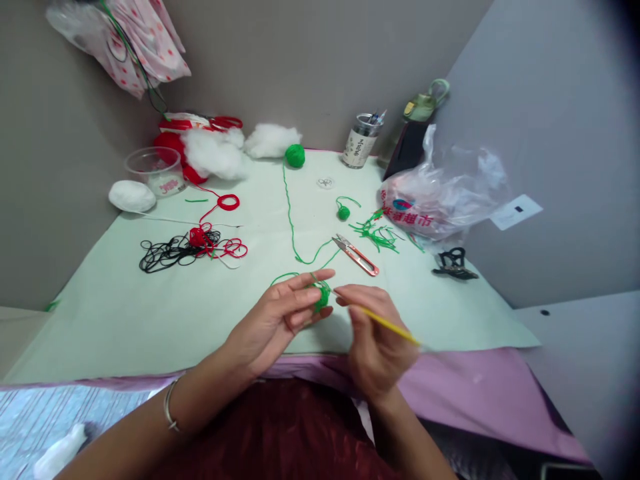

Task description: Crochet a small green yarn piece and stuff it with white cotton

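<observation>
My left hand pinches a small green crochet piece, with green yarn running over its index finger. Closed around a yellow-handled crochet hook, my right hand is close beside the piece; it is slightly smeared by motion. The hook's tip lies at the edge of the green stitches, and I cannot tell whether it is inside a loop. A strand leads from the work across the table to a green yarn ball at the back. Orange-handled thread snips lie just beyond my hands.
Green yarn scraps and a small green crocheted ball lie right of centre. Black cord and red yarn are on the left. White stuffing, a pen jar, a plastic bag and a black hair clip surround the workspace.
</observation>
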Motion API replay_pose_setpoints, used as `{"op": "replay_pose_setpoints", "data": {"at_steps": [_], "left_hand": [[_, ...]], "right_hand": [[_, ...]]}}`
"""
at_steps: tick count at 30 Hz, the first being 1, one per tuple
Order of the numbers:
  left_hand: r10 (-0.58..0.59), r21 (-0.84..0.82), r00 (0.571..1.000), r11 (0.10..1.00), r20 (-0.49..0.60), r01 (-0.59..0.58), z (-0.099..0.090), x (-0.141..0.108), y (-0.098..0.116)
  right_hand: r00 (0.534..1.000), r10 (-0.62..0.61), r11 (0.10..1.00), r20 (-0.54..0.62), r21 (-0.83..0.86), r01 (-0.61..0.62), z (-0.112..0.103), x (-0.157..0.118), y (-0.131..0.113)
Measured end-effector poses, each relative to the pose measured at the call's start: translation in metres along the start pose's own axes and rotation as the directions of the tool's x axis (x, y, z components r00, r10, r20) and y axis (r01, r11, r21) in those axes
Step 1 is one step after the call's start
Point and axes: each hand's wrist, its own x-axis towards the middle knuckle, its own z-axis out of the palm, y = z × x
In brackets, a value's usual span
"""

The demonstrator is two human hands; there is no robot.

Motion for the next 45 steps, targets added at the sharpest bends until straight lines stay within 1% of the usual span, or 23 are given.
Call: {"op": "replay_pose_setpoints", "data": {"at_steps": [2,4,6,9,13,15,18,21,24,26,27,29,31,32,33,34,35,37,39,41,42,44,45], "left_hand": [[0.018,-0.018,1.000,1.000,-0.009,-0.018,0.000,0.000,0.002],[0.088,0.055,0.996,0.995,-0.027,-0.086,0.001,0.000,0.002],[0.159,0.161,0.987,0.975,-0.017,-0.154,0.002,-0.001,0.000],[0.210,0.283,0.978,0.938,0.000,-0.201,0.003,-0.003,-0.001],[0.229,0.339,0.973,0.916,-0.001,-0.215,0.001,-0.005,0.002],[0.242,0.359,0.970,0.905,0.002,-0.227,0.000,-0.005,0.003],[0.261,0.412,0.965,0.878,0.014,-0.243,-0.004,-0.005,0.003],[0.307,0.511,0.952,0.816,0.012,-0.270,-0.005,-0.006,0.002],[0.399,0.631,0.917,0.712,-0.002,-0.308,-0.003,-0.006,0.000],[0.454,0.667,0.891,0.669,-0.017,-0.328,0.000,-0.006,-0.003],[0.461,0.657,0.887,0.677,-0.027,-0.332,0.001,-0.005,-0.004],[0.406,0.560,0.912,0.769,-0.055,-0.309,0.002,-0.004,-0.007],[0.242,0.363,0.969,0.909,-0.056,-0.206,0.002,-0.002,-0.007],[0.149,0.255,0.988,0.958,-0.041,-0.134,0.002,-0.002,-0.006],[0.072,0.161,0.997,0.985,-0.021,-0.068,0.001,-0.001,-0.004],[0.021,0.095,1.000,0.995,-0.001,-0.021,0.000,0.000,-0.002],[0.002,0.056,1.000,0.998,0.010,-0.003,0.000,0.000,0.000],[0.030,0.060,1.000,0.998,0.009,-0.030,-0.001,0.000,0.003],[0.067,0.126,0.998,0.990,0.006,-0.068,0.001,0.000,0.004],[0.116,0.202,0.993,0.973,-0.011,-0.112,0.002,-0.001,0.001],[0.147,0.231,0.989,0.963,-0.022,-0.138,0.003,-0.001,-0.001],[0.205,0.259,0.977,0.948,-0.050,-0.186,0.004,-0.001,-0.004],[0.216,0.253,0.974,0.948,-0.062,-0.194,0.003,0.000,-0.006]], "right_hand": [[0.980,0.192,0.966,-0.041,0.183,-0.182,0.000,0.005,-0.001],[0.960,0.280,0.919,0.001,0.290,-0.268,0.001,0.009,-0.003],[0.958,0.281,0.914,0.053,0.291,-0.284,0.003,0.010,-0.003],[0.942,0.329,0.893,0.064,0.305,-0.332,0.004,0.010,-0.001],[0.905,0.410,0.773,0.110,0.485,-0.409,0.003,0.011,0.003],[0.907,0.403,0.762,0.124,0.504,-0.407,0.002,0.011,0.002],[0.929,0.352,0.825,0.113,0.431,-0.365,-0.002,0.010,-0.003],[0.962,0.257,0.929,0.095,0.249,-0.273,-0.006,0.008,-0.008],[0.993,0.045,0.995,0.112,0.080,-0.054,-0.007,0.006,-0.010],[0.983,-0.114,0.993,0.142,-0.008,0.116,-0.006,0.004,-0.007],[0.972,-0.181,0.979,0.150,-0.064,0.193,-0.004,0.003,-0.005],[0.948,-0.283,0.929,0.142,-0.204,0.308,-0.001,-0.001,-0.001],[0.938,-0.325,0.891,0.117,-0.295,0.346,0.001,-0.005,0.003],[0.944,-0.313,0.901,0.103,-0.282,0.330,0.001,-0.005,0.004],[0.960,-0.267,0.933,0.079,-0.226,0.279,0.001,-0.004,0.004],[0.979,-0.198,0.969,0.043,-0.138,0.202,0.001,-0.003,0.004],[0.994,-0.108,0.994,-0.001,-0.027,0.108,0.000,0.000,0.003],[0.995,0.085,0.979,-0.061,0.193,-0.071,0.000,0.006,0.000],[0.980,0.195,0.940,-0.030,0.292,-0.178,0.000,0.011,-0.003],[0.978,0.207,0.941,0.034,0.266,-0.208,0.001,0.013,-0.005],[0.981,0.189,0.954,0.050,0.227,-0.196,0.002,0.012,-0.005],[0.992,0.107,0.986,0.065,0.118,-0.114,0.003,0.008,-0.005],[0.997,0.038,0.998,0.068,0.046,-0.042,0.003,0.005,-0.003]]}}
